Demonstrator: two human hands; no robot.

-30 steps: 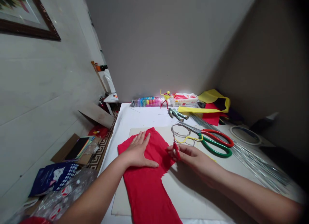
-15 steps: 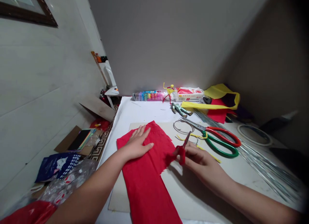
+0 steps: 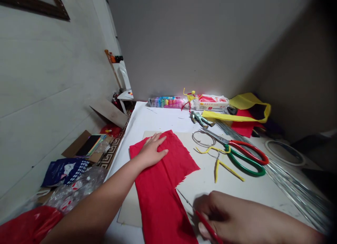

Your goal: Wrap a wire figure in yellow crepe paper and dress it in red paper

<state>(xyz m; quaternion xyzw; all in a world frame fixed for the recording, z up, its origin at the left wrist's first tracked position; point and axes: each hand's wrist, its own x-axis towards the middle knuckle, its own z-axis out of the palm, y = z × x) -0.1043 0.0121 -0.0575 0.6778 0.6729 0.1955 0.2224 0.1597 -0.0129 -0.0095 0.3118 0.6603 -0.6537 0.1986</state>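
My left hand lies flat on the upper part of a piece of red cloth, fingers spread. A jagged cut edge runs along the cloth's right side, with a notch near its middle. Lower right, my right hand is closed round small red-handled scissors. Their thin metal tip points up and left, close to the notch; whether it touches the cloth I cannot tell. Under the cloth is a pale board. Yellow fuzzy wire pieces and a coil of thin wire rest on it.
Large scissors with red and green handles lie right of the cloth, beside a bundle of metal wires. A silvery figure, colourful packs and yellow strips sit at the back. Boxes and bags are down left.
My right hand with the small scissors has moved down and towards me, from the cloth's right corner to beside its lower edge. My left hand stays on the cloth. The view has shifted slightly.
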